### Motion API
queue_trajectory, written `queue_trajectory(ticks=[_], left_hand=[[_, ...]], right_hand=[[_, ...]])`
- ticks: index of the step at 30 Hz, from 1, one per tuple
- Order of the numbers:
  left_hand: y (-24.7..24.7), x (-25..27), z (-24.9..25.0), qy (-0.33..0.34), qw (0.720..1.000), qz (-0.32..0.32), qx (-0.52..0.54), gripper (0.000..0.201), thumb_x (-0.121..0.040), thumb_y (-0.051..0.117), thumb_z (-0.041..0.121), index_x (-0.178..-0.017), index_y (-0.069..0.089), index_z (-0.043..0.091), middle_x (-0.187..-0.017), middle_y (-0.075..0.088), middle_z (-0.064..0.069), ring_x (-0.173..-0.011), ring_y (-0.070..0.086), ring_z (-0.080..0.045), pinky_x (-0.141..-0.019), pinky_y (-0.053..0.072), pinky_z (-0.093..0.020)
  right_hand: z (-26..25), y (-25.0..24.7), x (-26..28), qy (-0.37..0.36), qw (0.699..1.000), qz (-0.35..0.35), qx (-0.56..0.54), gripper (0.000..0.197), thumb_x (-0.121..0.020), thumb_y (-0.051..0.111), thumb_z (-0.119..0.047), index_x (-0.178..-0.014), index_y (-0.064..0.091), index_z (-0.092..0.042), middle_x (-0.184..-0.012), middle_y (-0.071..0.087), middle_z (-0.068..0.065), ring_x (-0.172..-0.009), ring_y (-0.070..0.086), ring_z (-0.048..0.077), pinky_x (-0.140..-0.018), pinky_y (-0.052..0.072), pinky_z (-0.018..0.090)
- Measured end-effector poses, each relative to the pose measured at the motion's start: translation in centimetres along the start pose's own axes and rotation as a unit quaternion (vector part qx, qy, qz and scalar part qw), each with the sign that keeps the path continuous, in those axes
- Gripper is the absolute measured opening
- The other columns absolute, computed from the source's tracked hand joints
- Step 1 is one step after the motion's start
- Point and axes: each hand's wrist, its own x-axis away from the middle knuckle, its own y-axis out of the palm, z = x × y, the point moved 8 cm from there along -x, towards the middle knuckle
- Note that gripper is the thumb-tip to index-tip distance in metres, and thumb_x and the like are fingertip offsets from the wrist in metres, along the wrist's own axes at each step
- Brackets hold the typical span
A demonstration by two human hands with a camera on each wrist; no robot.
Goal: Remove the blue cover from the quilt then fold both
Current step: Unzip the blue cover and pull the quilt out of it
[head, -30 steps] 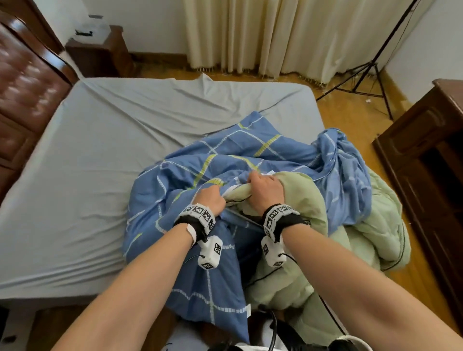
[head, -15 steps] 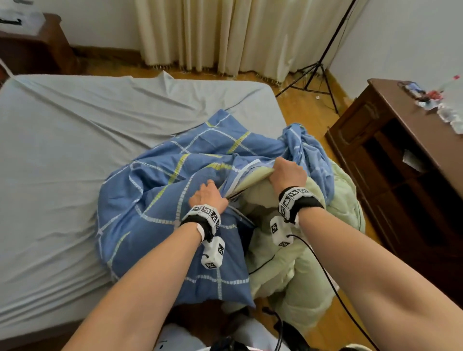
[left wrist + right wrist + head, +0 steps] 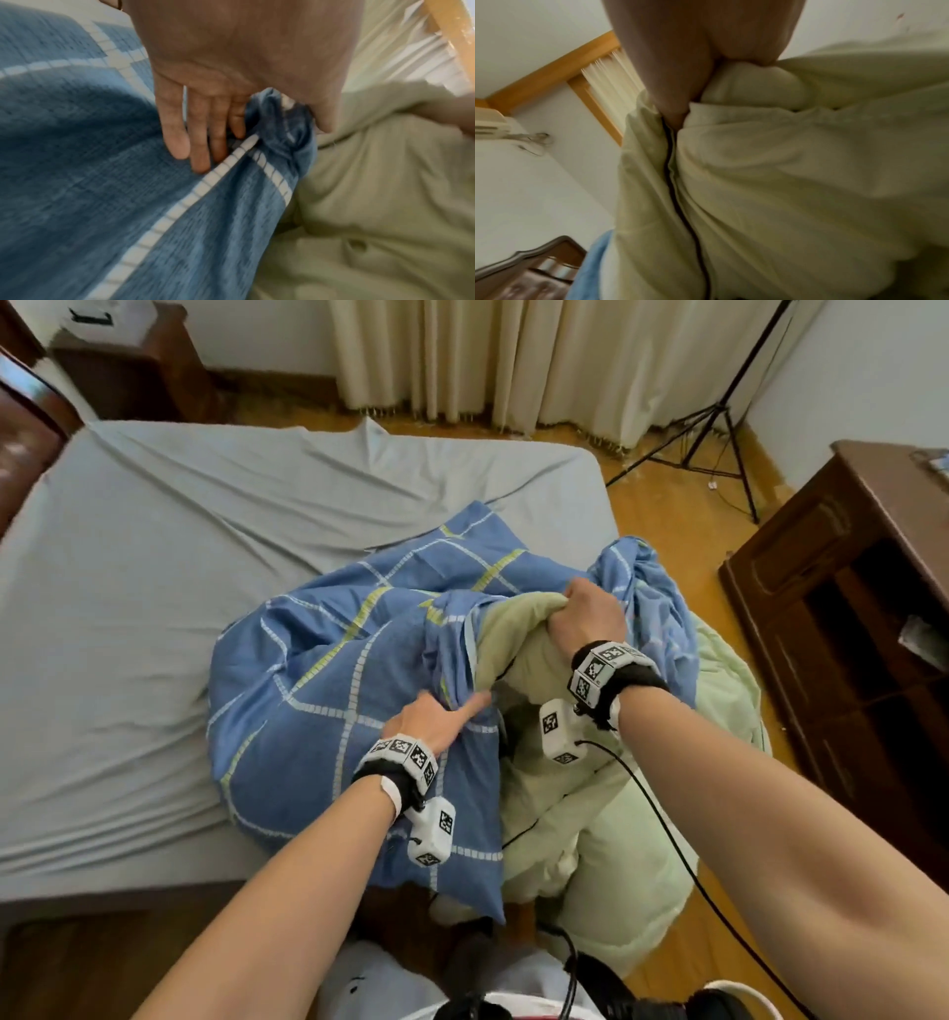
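**Cover removal part done — folding not begun**

The blue checked fabric cover (image 3: 318,711) lies bunched on the grey-sheeted bed (image 3: 154,557), near its foot corner. The pale green padded quilt (image 3: 616,839) is partly out, spilling off the bed's edge. The right hand (image 3: 585,616) grips a fistful of quilt; the left hand (image 3: 436,719) pinches gathered cover, fingers extended. Remaining — full extraction, then both folds.

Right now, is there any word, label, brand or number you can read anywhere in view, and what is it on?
No readable text in any view.
Wrist bands: black-and-white square marker patterns, no letters or digits.
Blue cover: only a white and yellow grid, no label shown.
Green quilt: no tag visible.
Nightstand: a white thing with a dark mark on top, too small to read.
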Motion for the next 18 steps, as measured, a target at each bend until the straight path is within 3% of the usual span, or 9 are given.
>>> queue_trajectory(ticks=[2, 7, 12, 15, 18], left_hand=[[2.1, 0.6, -1.0, 0.02, 0.998, -0.023, -0.061, 0.114, -0.052, 0.038, 0.101, -0.129, 0.056, 0.019, -0.125, 0.064, -0.007, -0.111, 0.061, -0.029, -0.089, 0.048, -0.038], [4.9, 0.6, -2.2, 0.0, 0.993, 0.019, -0.119, 0.083, -0.075, 0.046, 0.084, -0.116, 0.062, 0.014, -0.114, 0.066, -0.01, -0.103, 0.064, -0.028, -0.077, 0.046, -0.033], [4.9, -1.2, -0.4, -0.002, 0.991, 0.092, -0.095, 0.036, -0.092, 0.058, 0.04, -0.113, 0.065, 0.012, -0.117, 0.066, -0.013, -0.107, 0.064, -0.033, -0.08, 0.049, -0.036], [4.0, -1.5, -0.6, 0.001, 0.993, 0.107, -0.057, 0.029, -0.095, 0.052, 0.033, -0.111, 0.067, 0.014, -0.116, 0.067, -0.014, -0.107, 0.063, -0.034, -0.082, 0.049, -0.037], [-0.4, -0.5, -2.5, -0.01, 0.985, 0.164, -0.047, 0.026, -0.097, 0.045, 0.027, -0.106, 0.068, 0.019, -0.113, 0.067, -0.013, -0.104, 0.063, -0.036, -0.081, 0.049, -0.039]], right_hand=[[-2.1, 0.9, -0.3, -0.017, 1.0, -0.016, -0.014, 0.015, -0.081, 0.051, -0.017, -0.094, 0.059, -0.014, -0.097, 0.066, 0.013, -0.093, 0.061, 0.037, -0.072, 0.042, 0.036], [-3.2, 2.3, -0.6, -0.037, 0.998, -0.04, -0.029, 0.013, -0.081, 0.05, -0.019, -0.09, 0.057, -0.014, -0.089, 0.062, 0.01, -0.087, 0.061, 0.036, -0.071, 0.044, 0.035], [-0.7, 1.6, -0.8, -0.038, 0.998, -0.039, -0.006, 0.013, -0.082, 0.048, -0.018, -0.093, 0.055, -0.016, -0.096, 0.063, 0.013, -0.09, 0.06, 0.036, -0.072, 0.043, 0.035], [2.4, 1.7, -1.3, -0.024, 0.997, -0.064, 0.028, 0.015, -0.086, 0.047, -0.023, -0.098, 0.053, -0.017, -0.104, 0.064, 0.013, -0.096, 0.061, 0.037, -0.076, 0.046, 0.039], [7.1, 3.9, -0.2, 0.021, 0.991, -0.126, 0.048, 0.024, -0.09, 0.047, -0.023, -0.108, 0.055, -0.011, -0.116, 0.062, 0.02, -0.105, 0.06, 0.041, -0.08, 0.045, 0.04]])
